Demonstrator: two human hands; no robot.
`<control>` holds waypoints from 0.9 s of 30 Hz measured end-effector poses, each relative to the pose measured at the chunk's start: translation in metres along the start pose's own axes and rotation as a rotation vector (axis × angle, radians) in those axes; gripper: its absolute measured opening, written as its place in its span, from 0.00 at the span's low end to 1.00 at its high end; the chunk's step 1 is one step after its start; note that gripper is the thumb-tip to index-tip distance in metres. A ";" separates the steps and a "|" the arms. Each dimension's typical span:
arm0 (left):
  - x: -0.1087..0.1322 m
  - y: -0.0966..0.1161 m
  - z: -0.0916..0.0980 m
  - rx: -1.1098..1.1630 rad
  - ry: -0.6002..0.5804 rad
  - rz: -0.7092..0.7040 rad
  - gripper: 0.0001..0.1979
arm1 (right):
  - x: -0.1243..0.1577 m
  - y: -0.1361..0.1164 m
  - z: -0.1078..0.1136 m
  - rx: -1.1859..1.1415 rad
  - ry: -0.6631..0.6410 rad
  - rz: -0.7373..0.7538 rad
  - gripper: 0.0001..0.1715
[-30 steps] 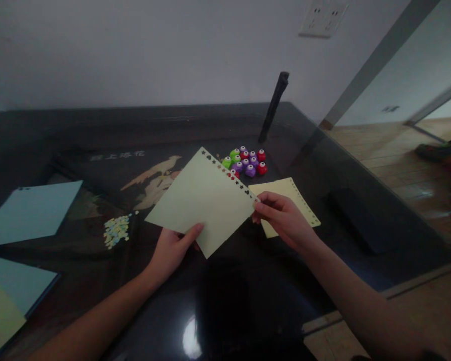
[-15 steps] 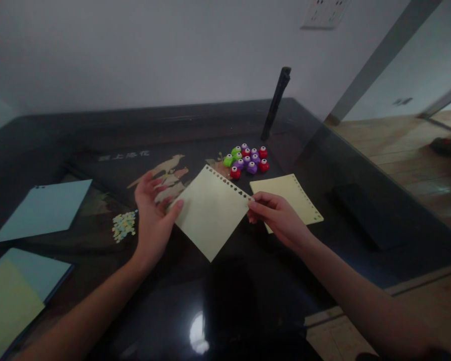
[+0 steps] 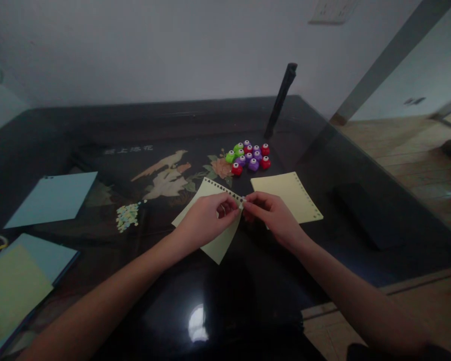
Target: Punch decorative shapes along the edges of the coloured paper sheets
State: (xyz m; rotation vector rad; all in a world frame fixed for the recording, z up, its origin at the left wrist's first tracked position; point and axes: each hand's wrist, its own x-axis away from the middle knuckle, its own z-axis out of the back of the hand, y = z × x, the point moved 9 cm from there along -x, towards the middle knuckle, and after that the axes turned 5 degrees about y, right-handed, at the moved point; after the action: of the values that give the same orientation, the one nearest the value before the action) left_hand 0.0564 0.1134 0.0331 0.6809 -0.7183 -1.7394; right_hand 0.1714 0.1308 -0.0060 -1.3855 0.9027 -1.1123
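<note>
A pale yellow-green paper sheet (image 3: 221, 240) with a row of punched shapes along its upper right edge lies low over the dark glossy table (image 3: 173, 120). My left hand (image 3: 206, 218) and my right hand (image 3: 270, 213) meet at the sheet's right corner, both pinching it with closed fingers. A second yellow sheet (image 3: 289, 193) with a punched edge lies flat just right of my right hand. A cluster of several small green, purple and red craft punches (image 3: 248, 155) sits behind the sheets.
A heap of tiny paper cut-outs (image 3: 127, 216) lies left of my hands. A light blue sheet (image 3: 52, 199) and a blue and green stack (image 3: 18, 281) rest at the far left. A black leaning rod (image 3: 281, 98) stands behind the punches. A black flat object (image 3: 361, 215) sits right.
My left hand moved from the sheet's left side across to its right corner, joining my right hand. The sheet dropped lower toward the table.
</note>
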 end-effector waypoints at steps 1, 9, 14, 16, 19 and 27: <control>-0.001 -0.001 -0.001 -0.003 -0.014 -0.002 0.03 | 0.000 -0.002 0.000 0.025 0.000 0.015 0.12; 0.003 -0.001 -0.005 -0.065 -0.035 -0.015 0.05 | 0.007 -0.014 -0.003 0.211 -0.027 0.132 0.08; 0.005 0.001 -0.001 -0.107 -0.013 -0.040 0.06 | 0.008 -0.019 -0.003 0.275 -0.004 0.165 0.06; 0.006 0.001 0.001 -0.127 -0.001 -0.047 0.06 | 0.009 -0.020 -0.003 0.298 0.008 0.182 0.06; 0.007 0.001 0.000 -0.186 0.002 -0.047 0.06 | 0.010 -0.021 -0.004 0.341 0.016 0.206 0.05; 0.008 0.005 -0.002 -0.287 -0.007 -0.090 0.06 | 0.013 -0.025 -0.005 0.436 0.012 0.263 0.05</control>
State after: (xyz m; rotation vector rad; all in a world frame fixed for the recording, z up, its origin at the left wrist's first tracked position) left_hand 0.0592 0.1039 0.0348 0.5154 -0.4353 -1.8816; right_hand 0.1681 0.1195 0.0203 -0.8771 0.7681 -1.0390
